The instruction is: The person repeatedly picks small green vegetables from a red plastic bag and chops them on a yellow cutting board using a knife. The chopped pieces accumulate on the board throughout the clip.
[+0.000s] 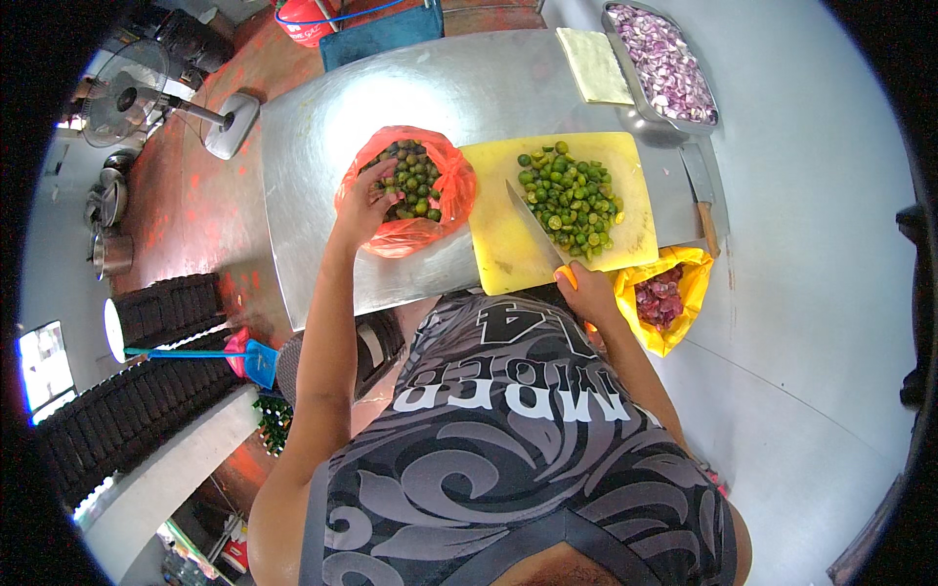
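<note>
An orange-red plastic bag stands rolled down on the metal table, filled with small round green citrus fruits. My left hand reaches over its left rim onto the fruits, thumb and fingers apart; no fruit shows plainly held. In my right hand is a kitchen knife with an orange handle. Its blade points up and left across the yellow cutting board. Right of the blade, a heap of cut green citrus covers the board's middle and right part.
A tray of chopped purple onions and a folded pale cloth sit at the far right. Another knife with a wooden handle lies along the table's right edge. Near me at right is a yellow bag of red meat pieces.
</note>
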Action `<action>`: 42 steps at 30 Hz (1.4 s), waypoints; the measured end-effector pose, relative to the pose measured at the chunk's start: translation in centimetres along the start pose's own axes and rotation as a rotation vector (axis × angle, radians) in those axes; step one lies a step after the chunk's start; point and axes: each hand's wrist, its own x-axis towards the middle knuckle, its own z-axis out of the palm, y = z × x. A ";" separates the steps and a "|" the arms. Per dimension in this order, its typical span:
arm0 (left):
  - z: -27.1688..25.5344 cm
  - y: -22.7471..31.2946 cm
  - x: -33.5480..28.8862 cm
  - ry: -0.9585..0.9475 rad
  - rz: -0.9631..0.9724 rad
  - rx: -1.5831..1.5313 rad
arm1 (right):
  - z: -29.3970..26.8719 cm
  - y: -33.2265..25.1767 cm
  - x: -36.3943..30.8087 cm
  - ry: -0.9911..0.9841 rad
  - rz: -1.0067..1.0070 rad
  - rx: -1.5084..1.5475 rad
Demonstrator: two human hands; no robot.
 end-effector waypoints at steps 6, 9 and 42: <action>0.9 1.2 -1.0 -0.133 -0.164 -0.346 | 0.5 -1.1 -0.4 -0.056 -0.061 0.033; 3.3 1.6 -2.2 -0.161 -0.188 -0.385 | 0.4 -1.2 -0.6 -0.044 -0.047 0.023; 18.2 -5.2 -2.6 -0.018 0.558 0.474 | 2.1 -3.7 3.0 0.078 -0.086 0.006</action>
